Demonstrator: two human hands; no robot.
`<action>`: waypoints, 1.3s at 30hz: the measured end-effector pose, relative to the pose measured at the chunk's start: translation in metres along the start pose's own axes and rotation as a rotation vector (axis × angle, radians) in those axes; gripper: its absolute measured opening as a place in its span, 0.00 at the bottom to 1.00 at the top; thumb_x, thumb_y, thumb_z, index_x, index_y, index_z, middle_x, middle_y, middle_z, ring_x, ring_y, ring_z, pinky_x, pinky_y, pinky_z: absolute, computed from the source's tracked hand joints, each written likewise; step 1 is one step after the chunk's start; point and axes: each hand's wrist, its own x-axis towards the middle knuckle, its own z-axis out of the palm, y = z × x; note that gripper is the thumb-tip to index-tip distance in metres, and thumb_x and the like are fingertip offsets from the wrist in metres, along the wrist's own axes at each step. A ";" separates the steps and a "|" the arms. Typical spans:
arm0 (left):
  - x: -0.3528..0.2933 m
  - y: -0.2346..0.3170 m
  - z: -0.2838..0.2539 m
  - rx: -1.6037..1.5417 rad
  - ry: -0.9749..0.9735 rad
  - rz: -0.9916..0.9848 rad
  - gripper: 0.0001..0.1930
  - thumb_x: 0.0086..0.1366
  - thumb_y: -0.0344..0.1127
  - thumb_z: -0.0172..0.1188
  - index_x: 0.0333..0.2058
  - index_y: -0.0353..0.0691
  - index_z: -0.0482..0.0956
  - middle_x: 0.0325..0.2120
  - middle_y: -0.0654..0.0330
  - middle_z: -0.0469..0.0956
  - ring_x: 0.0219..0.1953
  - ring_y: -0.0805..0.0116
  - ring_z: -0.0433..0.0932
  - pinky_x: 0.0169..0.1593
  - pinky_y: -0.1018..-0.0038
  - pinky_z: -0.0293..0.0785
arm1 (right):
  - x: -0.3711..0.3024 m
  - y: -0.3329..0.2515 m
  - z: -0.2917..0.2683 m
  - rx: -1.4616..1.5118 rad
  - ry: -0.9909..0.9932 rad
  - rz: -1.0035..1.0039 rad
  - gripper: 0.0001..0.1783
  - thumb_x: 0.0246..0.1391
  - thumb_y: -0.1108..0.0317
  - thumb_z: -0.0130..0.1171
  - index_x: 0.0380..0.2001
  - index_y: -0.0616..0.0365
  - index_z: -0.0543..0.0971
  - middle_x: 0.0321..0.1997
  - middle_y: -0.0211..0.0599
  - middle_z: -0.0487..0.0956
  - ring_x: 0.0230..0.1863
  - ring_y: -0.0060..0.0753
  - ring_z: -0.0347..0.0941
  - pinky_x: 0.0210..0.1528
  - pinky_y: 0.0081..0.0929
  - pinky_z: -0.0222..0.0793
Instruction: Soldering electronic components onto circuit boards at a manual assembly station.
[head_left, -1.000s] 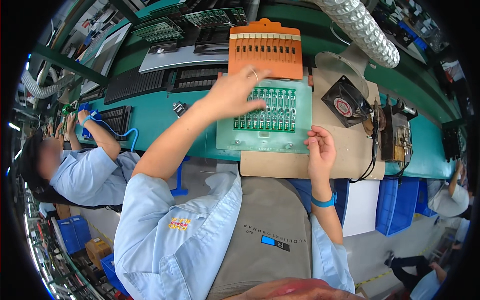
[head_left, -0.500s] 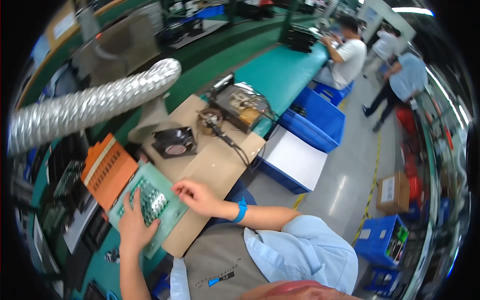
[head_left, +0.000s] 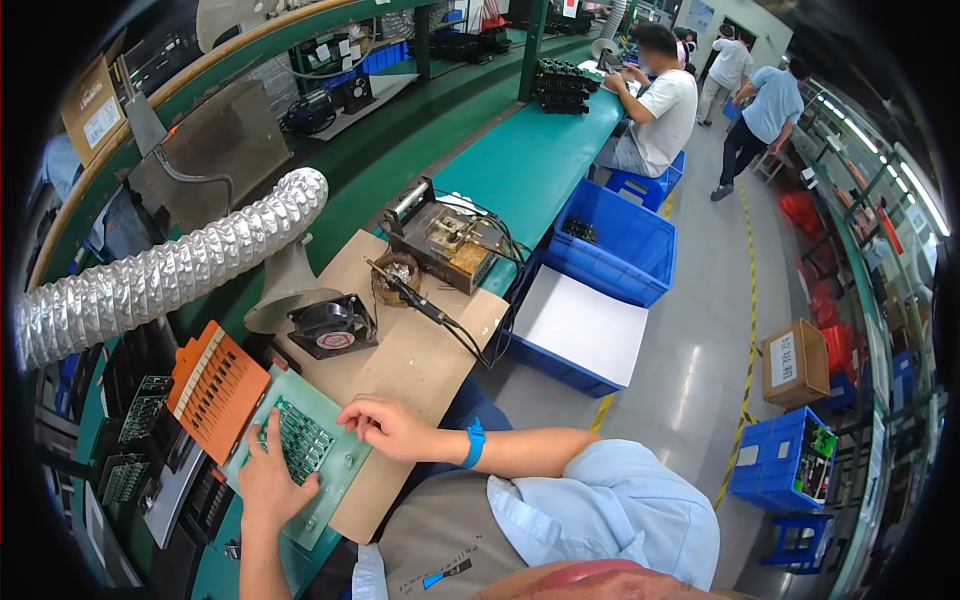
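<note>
— Circuit board [head_left: 300,440], where is it?

— Green, lying in a pale green tray [head_left: 345,460] on the brown cardboard sheet [head_left: 420,365] in front of me. My left hand [head_left: 272,482] lies flat on the board, fingers spread, gripping nothing. My right hand [head_left: 385,425] rests loosely curled on the tray's edge, just beside it.

— Any packages or labels?

— An orange slotted rack [head_left: 215,385] touches the tray's far side. A brown carton [head_left: 795,362] with a white rectangular label sits on the floor to my right, beyond a white-lidded blue bin [head_left: 580,335].
</note>
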 end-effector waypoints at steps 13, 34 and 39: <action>-0.005 0.007 -0.002 0.092 0.048 -0.007 0.60 0.43 0.48 0.73 0.75 0.46 0.50 0.63 0.37 0.63 0.34 0.45 0.82 0.37 0.60 0.79 | -0.001 0.003 -0.003 -0.011 -0.105 0.000 0.25 0.43 0.89 0.43 0.43 0.63 0.80 0.40 0.36 0.79 0.32 0.29 0.73 0.36 0.21 0.70; -0.056 -0.013 -0.074 -0.652 0.153 -0.024 0.55 0.51 0.66 0.64 0.71 0.38 0.60 0.63 0.45 0.66 0.39 0.52 0.79 0.41 0.64 0.76 | -0.002 -0.007 0.000 -0.049 -0.080 -0.031 0.22 0.43 0.88 0.45 0.40 0.62 0.80 0.38 0.36 0.80 0.30 0.30 0.72 0.35 0.22 0.69; -0.104 -0.060 -0.057 -1.230 0.423 -0.073 0.62 0.49 0.75 0.64 0.73 0.35 0.57 0.68 0.40 0.63 0.65 0.47 0.66 0.67 0.55 0.58 | -0.001 -0.005 -0.001 -0.058 -0.121 -0.024 0.23 0.44 0.89 0.44 0.41 0.63 0.80 0.40 0.36 0.79 0.32 0.29 0.74 0.36 0.21 0.69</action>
